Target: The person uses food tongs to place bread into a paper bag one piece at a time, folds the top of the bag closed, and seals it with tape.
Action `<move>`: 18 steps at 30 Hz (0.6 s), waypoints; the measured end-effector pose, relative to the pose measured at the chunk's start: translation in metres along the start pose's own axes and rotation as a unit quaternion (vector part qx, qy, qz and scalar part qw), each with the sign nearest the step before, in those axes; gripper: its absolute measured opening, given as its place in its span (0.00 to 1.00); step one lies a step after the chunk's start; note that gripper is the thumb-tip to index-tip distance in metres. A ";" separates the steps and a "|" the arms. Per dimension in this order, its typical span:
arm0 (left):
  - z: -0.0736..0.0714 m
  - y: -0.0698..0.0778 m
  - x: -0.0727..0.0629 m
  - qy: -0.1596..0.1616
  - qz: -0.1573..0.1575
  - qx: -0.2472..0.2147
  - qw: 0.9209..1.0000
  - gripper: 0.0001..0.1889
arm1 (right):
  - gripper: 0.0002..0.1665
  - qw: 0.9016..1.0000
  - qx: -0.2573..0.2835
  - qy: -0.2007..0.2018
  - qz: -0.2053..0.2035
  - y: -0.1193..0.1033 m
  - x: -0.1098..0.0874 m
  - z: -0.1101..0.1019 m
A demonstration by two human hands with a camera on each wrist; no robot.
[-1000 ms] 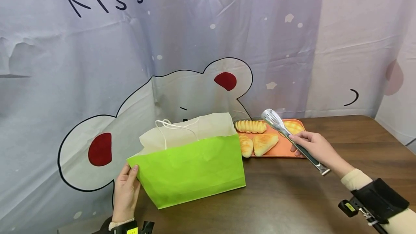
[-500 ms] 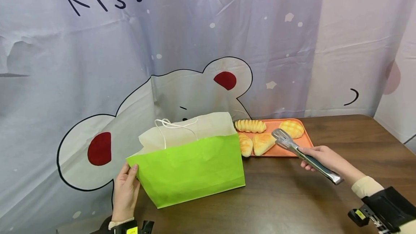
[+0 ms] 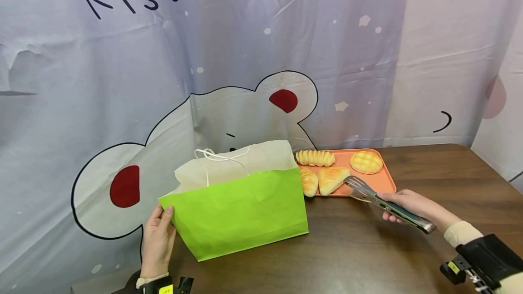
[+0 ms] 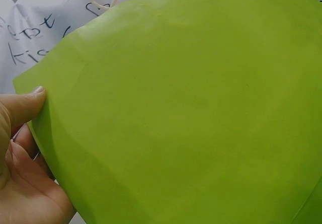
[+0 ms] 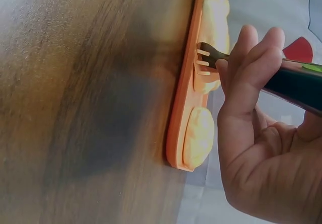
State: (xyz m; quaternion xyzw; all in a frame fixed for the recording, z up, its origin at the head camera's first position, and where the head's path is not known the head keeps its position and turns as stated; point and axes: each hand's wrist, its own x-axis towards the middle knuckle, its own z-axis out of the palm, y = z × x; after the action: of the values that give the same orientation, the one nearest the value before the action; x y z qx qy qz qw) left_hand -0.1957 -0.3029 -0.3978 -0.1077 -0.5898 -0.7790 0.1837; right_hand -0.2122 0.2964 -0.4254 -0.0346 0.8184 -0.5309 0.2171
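Note:
My left hand pinches the left edge of a bright green paper bag, thumb in front. The bag stands tilted, its pale inside and white cord handle showing at the top. My right hand grips metal serving tongs by their dark handle. The slotted tip of the tongs overlaps the near edge of the orange tray, beside a triangular bread. Also on the tray are a ridged roll, an oval bread partly behind the bag, and a round crosshatched bun.
The brown wooden table runs out to the right, past the tray. Close behind it hangs a printed cloth with a bear outline and lettering. Each wrist wears a strapped camera, the right one near the frame's edge.
My right hand has drawn the tongs down and to the right, off the round bun and toward the tray's near edge. The left hand and the bag have stayed put.

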 end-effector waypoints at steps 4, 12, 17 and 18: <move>0.000 0.000 0.000 0.002 0.000 -0.001 1.000 0.14 | 0.33 1.000 0.006 -0.006 0.000 0.002 0.004 -0.001; -0.001 0.000 -0.001 0.005 -0.001 0.009 1.000 0.14 | 0.33 0.998 0.049 -0.005 0.026 0.002 0.019 0.003; -0.001 0.000 -0.001 0.009 -0.005 0.011 1.000 0.13 | 0.34 0.997 0.070 -0.007 0.033 0.002 0.029 0.008; -0.001 0.000 -0.001 0.009 -0.006 0.011 1.000 0.13 | 0.34 0.996 0.077 -0.010 0.032 0.002 0.031 0.009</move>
State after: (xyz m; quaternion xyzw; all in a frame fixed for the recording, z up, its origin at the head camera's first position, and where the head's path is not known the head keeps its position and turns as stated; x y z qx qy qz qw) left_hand -0.1948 -0.3037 -0.3983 -0.0949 -0.5975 -0.7742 0.1858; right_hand -0.2366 0.2807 -0.4401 0.0032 0.7736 -0.5846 0.2444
